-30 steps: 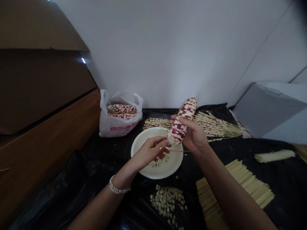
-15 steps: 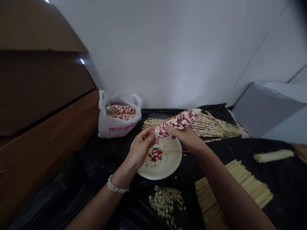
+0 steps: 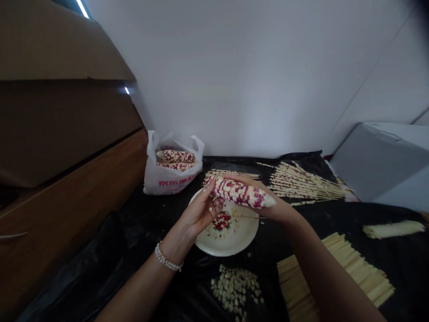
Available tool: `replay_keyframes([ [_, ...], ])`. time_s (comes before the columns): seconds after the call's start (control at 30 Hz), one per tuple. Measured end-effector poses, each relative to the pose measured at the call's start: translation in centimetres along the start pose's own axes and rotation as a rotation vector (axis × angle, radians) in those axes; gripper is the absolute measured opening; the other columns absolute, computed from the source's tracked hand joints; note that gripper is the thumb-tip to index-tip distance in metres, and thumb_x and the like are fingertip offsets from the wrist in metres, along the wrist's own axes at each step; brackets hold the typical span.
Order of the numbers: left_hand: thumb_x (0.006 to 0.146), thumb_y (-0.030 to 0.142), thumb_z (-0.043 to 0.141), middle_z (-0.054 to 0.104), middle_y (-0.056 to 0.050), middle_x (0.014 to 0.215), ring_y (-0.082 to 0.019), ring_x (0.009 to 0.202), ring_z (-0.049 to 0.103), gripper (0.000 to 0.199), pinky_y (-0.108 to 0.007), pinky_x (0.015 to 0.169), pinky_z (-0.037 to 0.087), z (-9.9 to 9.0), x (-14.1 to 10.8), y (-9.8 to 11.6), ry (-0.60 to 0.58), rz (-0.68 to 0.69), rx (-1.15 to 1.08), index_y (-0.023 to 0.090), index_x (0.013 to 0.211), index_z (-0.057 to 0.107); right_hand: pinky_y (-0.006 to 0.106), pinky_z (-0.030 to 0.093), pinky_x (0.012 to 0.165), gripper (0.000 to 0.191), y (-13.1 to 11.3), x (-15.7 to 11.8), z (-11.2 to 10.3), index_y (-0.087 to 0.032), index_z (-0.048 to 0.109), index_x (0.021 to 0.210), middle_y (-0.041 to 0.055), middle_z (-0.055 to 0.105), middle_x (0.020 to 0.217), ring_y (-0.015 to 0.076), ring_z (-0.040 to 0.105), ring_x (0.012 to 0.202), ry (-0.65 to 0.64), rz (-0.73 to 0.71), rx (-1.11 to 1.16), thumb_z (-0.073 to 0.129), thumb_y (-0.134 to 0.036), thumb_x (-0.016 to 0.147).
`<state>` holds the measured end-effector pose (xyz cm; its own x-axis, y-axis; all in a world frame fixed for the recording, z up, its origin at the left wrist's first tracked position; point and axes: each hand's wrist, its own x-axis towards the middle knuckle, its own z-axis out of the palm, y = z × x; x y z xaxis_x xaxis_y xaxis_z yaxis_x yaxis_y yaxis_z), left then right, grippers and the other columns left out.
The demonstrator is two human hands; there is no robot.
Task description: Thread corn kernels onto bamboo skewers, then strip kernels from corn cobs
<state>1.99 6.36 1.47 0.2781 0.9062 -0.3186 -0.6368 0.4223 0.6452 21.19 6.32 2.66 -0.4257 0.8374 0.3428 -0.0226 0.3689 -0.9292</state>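
A corn cob with cream and purple kernels is held up over a white plate, its pale pointed end to the right. My left hand grips the cob's left end, thumb on top; a loose kernel shows by its fingers. Around the far side of the cob, my right hand is wrapped, partly hidden behind it. Scattered kernels lie on the plate's red and green pattern. A thin stick rests across the plate's right rim.
A plastic bag of cobs stands back left. Skewers strung with kernels lie back right. Nearer are a kernel pile, flat wooden sticks and a pale bare cob. Black sheeting covers the surface; a wall stands behind.
The cob has swung so its pointed end dips lower and nearer on the right. My right hand has shifted from its near side to behind it. The view has moved slightly.
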Motion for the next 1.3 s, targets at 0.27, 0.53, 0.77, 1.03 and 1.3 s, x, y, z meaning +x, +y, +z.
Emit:
replay_keyframes([
  [0.27, 0.073, 0.030, 0.077, 0.065, -0.001, 0.095, -0.010, 0.075, 0.061, 0.046, -0.021, 0.067, 0.050, -0.2, -0.1, -1.5, -0.063, 0.312, 0.406, 0.021, 0.112, 0.055, 0.043, 0.045, 0.099, 0.058, 0.6, -0.4, -1.4, -0.033, 0.051, 0.135, 0.0042, 0.061, 0.130, 0.0230, 0.057, 0.118, -0.065, 0.249, 0.117, 0.069, -0.040, 0.080],
  [0.53, 0.081, 0.042, 0.067, 0.062, -0.003, 0.091, -0.012, 0.070, 0.058, 0.051, -0.024, 0.063, 0.048, -1.5, 0.4, -1.8, -0.135, 0.263, 0.675, 0.018, 0.123, 0.051, 0.048, 0.042, 0.101, 0.081, 1.8, -2.1, 0.9, -0.032, 0.040, 0.144, 0.0064, 0.057, 0.136, 0.0298, 0.056, 0.119, -0.027, 0.073, -0.347, 0.076, -0.034, 0.071],
  [0.77, 0.084, 0.047, 0.059, 0.044, 0.006, 0.056, -0.006, 0.046, 0.035, 0.035, -0.019, 0.044, 0.026, -2.0, -0.2, -2.2, -0.209, 0.276, 0.764, 0.015, 0.098, 0.057, 0.047, 0.043, 0.100, 0.082, 0.8, -4.0, 2.2, -0.031, 0.033, 0.148, 0.0074, 0.055, 0.139, 0.0282, 0.057, 0.119, 0.057, 0.063, -0.444, 0.070, -0.024, 0.075],
  [1.03, 0.086, 0.034, 0.056, 0.041, 0.009, 0.055, -0.007, 0.046, 0.033, 0.043, -0.020, 0.048, 0.031, -0.5, -1.4, -0.6, -0.270, 0.198, 0.803, 0.017, 0.124, 0.047, 0.041, 0.041, 0.104, 0.081, -0.3, -4.0, 1.9, -0.029, 0.028, 0.150, 0.0064, 0.053, 0.141, 0.0240, 0.053, 0.124, 0.027, 0.070, -0.571, 0.064, -0.022, 0.077],
  [1.3, 0.086, 0.036, 0.051, 0.049, 0.004, 0.066, -0.010, 0.055, 0.041, 0.039, -0.022, 0.052, 0.034, 0.1, -1.1, -0.2, -0.241, 0.235, 0.949, 0.018, 0.121, 0.051, 0.045, 0.044, 0.098, 0.074, -0.1, -4.6, 2.2, -0.023, 0.027, 0.150, 0.0128, 0.052, 0.139, 0.0283, 0.053, 0.122, 0.085, 0.127, -0.830, 0.057, -0.027, 0.082],
])
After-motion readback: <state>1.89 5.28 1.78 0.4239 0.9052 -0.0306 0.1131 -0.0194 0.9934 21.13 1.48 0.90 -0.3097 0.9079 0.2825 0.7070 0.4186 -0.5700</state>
